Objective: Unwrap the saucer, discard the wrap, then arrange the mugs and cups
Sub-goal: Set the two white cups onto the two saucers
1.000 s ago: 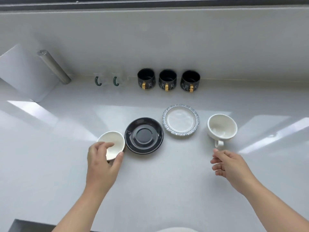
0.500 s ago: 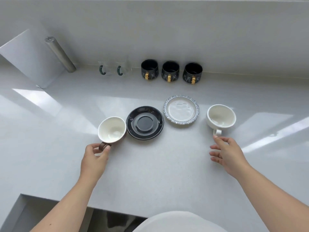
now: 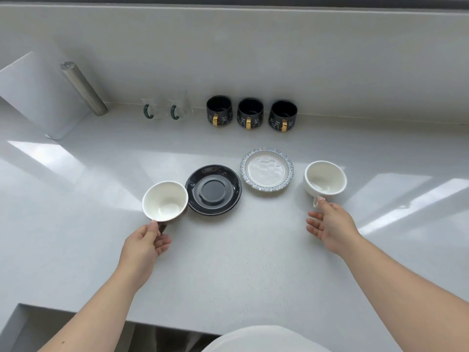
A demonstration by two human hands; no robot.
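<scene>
My left hand pinches the dark handle of a brown cup with a white inside, which stands just left of a black saucer. A white saucer with a blue speckled rim, still covered in clear wrap, lies to the right of the black one. Further right stands a white cup; my right hand touches its handle with the index fingertip, the other fingers spread. Three black mugs with gold handles line the back wall.
Two clear glass cups with green handles stand left of the black mugs. A metal cylinder leans by a white panel at the back left. The counter's front edge drops off near my body, with a recess at the lower left.
My left hand shifted from gripping the brown cup's rim to pinching its handle. My right hand reached forward until its fingertip met the white cup's handle.
</scene>
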